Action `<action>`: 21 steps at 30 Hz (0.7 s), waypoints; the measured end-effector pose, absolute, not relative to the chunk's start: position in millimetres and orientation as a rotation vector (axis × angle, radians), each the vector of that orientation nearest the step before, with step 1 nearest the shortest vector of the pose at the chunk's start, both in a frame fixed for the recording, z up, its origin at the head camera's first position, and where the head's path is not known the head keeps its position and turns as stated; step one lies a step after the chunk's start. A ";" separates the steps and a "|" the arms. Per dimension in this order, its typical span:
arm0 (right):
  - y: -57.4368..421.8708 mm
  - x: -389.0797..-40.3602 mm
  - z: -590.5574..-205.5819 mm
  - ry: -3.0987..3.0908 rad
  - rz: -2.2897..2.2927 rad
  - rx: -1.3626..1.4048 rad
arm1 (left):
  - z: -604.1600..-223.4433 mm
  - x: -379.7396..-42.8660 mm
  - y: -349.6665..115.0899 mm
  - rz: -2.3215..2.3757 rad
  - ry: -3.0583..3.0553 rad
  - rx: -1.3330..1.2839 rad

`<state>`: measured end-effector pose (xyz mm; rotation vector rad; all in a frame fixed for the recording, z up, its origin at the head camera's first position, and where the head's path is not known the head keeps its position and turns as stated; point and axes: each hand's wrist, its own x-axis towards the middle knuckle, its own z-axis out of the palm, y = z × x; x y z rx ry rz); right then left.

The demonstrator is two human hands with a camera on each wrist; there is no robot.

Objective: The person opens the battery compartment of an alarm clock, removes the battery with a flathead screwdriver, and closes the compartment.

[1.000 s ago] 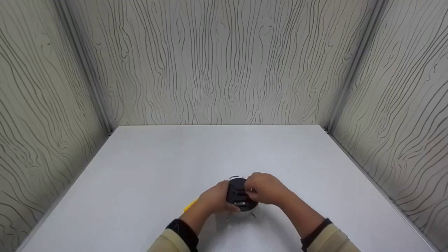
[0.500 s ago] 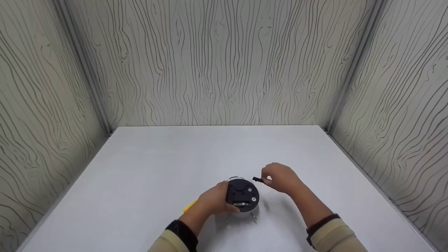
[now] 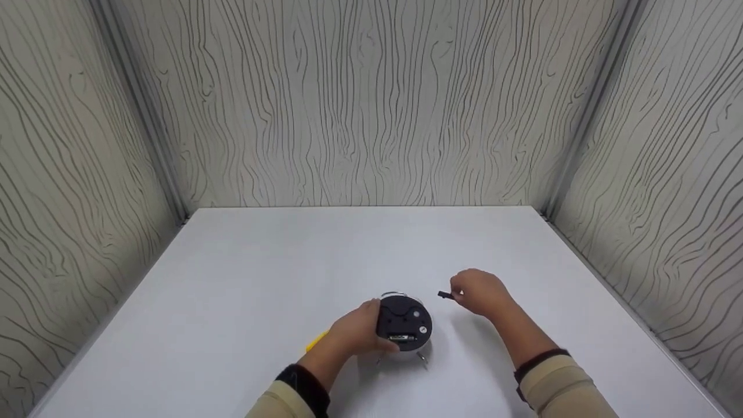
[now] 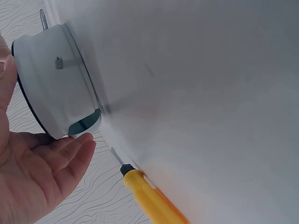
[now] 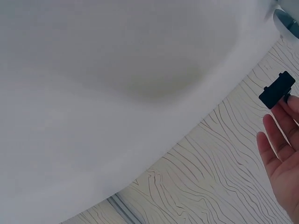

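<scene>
Left hand (image 3: 357, 334) grips the round alarm clock (image 3: 404, 329) near the table's (image 3: 261, 273) front edge; right hand (image 3: 480, 292) pinches its black battery cover (image 3: 445, 295), battery compartment open.

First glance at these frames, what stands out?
Near the front middle of the white table, the left hand holds a round alarm clock with its black back facing up and the battery bay uncovered. Just to its right, the right hand pinches a small black cover clear of the clock. A yellow-handled screwdriver lies on the table by the left hand.
</scene>
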<state>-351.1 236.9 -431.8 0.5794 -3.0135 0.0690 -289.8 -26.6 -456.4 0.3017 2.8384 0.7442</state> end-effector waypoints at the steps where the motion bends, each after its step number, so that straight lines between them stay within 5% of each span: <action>1: 237.3 -352.1 -434.3 -3.010 0.040 0.587 | -456.3 -289.6 -26.5 0.743 2.840 0.303; 21: 230.6 -352.6 -465.6 -2.921 -0.132 0.755 | -456.4 -289.6 -25.6 0.766 2.834 0.276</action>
